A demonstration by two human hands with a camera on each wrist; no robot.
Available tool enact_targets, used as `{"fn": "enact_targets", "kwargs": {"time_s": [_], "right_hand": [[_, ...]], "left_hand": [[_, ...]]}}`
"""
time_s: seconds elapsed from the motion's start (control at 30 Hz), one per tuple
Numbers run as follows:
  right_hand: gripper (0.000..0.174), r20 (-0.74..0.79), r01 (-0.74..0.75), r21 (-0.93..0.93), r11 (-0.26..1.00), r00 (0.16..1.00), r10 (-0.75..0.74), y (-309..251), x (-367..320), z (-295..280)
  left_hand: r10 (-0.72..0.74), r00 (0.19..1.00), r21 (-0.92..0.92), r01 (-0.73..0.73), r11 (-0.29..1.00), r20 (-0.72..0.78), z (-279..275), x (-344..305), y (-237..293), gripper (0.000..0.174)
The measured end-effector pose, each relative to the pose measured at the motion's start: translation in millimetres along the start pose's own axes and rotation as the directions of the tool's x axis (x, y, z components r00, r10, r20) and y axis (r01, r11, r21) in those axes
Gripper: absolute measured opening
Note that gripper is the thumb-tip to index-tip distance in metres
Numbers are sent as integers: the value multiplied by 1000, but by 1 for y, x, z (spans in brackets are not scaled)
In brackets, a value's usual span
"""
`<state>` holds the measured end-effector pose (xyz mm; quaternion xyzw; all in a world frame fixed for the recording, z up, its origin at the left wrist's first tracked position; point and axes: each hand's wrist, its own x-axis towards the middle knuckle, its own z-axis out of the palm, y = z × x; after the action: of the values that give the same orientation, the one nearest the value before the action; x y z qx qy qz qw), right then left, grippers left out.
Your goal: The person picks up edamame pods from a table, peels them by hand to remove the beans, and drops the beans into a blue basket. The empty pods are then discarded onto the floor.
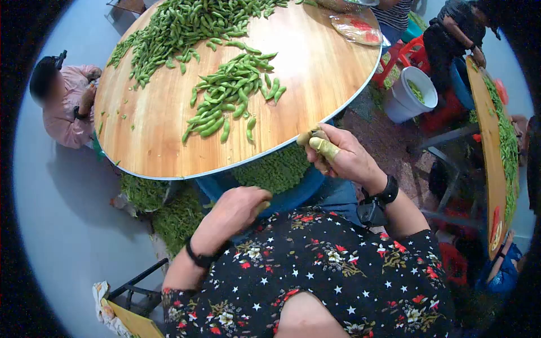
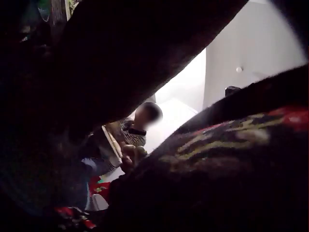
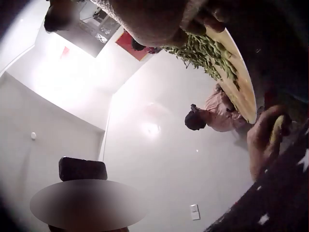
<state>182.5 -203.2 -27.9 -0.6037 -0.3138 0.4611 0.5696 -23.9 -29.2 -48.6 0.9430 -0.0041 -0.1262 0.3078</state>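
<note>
My right hand [image 1: 352, 158] is raised at the round table's front edge, fingers bent in towards the thumb. Pale yellow-green covers [image 1: 326, 149] wrap its thumb and a fingertip. Whether anything sits between those fingertips I cannot tell. Lower and to the left, my left hand [image 1: 239, 208] hangs back-up beside a blue tub [image 1: 304, 197] of shelled green beans [image 1: 276, 169]. A yellow-green shape shows at its fingertips, also along the left hand [image 3: 263, 145] in the right wrist view. Green soybean pods [image 1: 231, 93] lie loose on the wooden tabletop [image 1: 163, 146]. The left wrist view is mostly dark cloth.
A larger heap of pods [image 1: 186, 31] covers the table's far side. A person in pink [image 1: 70, 107] sits at the left. Discarded green husks [image 1: 177, 219] lie on the floor. White buckets [image 1: 410, 96] and another pod-covered table [image 1: 493, 152] stand at the right.
</note>
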Motion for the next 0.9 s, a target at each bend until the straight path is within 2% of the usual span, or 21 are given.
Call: {"fn": "enact_targets", "kwargs": {"time_s": [0.03,0.1,0.13,0.17,0.2,0.23,0.3,0.33,0.37,0.4,0.43,0.5,0.67,0.8,0.83,0.9], "right_hand": [[24,18,18,-19,1000,1000,-18,1,-3,-1],[23,16,0,12,1000,1000,0,7,-10,-4],[22,8,10,-6,1000,1000,-10,11,-13,-5],[22,0,21,-27,999,1000,-21,14,-17,-8],[22,-8,17,-27,999,1000,-18,18,-20,-11],[22,-21,17,4,1000,1000,-17,23,-24,-13],[22,-34,20,37,999,999,-19,26,-31,-17],[23,-61,-15,47,999,998,18,27,-34,-19],[24,-88,-50,57,997,995,55,27,-37,-21],[24,-90,-50,58,997,994,55,29,-38,-23],[23,-102,-44,45,998,994,48,32,-39,-25],[23,-113,-39,33,999,993,42,34,-42,-26],[24,-136,-23,78,997,990,33,36,-39,-24],[23,-100,-26,26,999,995,28,27,-33,-16],[23,-79,-11,21,1000,997,13,25,-31,-13],[22,-60,-45,101,994,997,51,23,-25,-11]], "left_hand": [[3,1000,-8,-3,1000,4,13,14,-10,31],[133,991,97,-133,986,6,51,42,-44,31],[138,990,92,-138,986,13,81,62,-72,31],[85,996,-154,-90,984,-39,115,84,-102,33],[19,997,-391,-48,919,-77,130,99,-115,34],[25,997,-392,-52,919,-73,122,107,-99,34],[82,965,-551,-211,807,-249,113,124,-66,29],[84,965,-550,-211,808,-247,114,131,-65,29],[134,983,-251,-162,954,-126,117,138,-66,26],[138,990,84,-138,987,5,121,144,-67,23],[139,990,84,-139,987,7,127,147,-69,23],[198,980,205,-189,960,-24,138,150,-72,20],[116,990,31,-114,993,-74,156,150,-86,18],[26,989,-144,-48,988,-149,161,144,-94,18],[13,986,-133,-36,991,-167,148,132,-87,18],[-17,948,-188,-45,981,-317,99,92,-47,16]]}}
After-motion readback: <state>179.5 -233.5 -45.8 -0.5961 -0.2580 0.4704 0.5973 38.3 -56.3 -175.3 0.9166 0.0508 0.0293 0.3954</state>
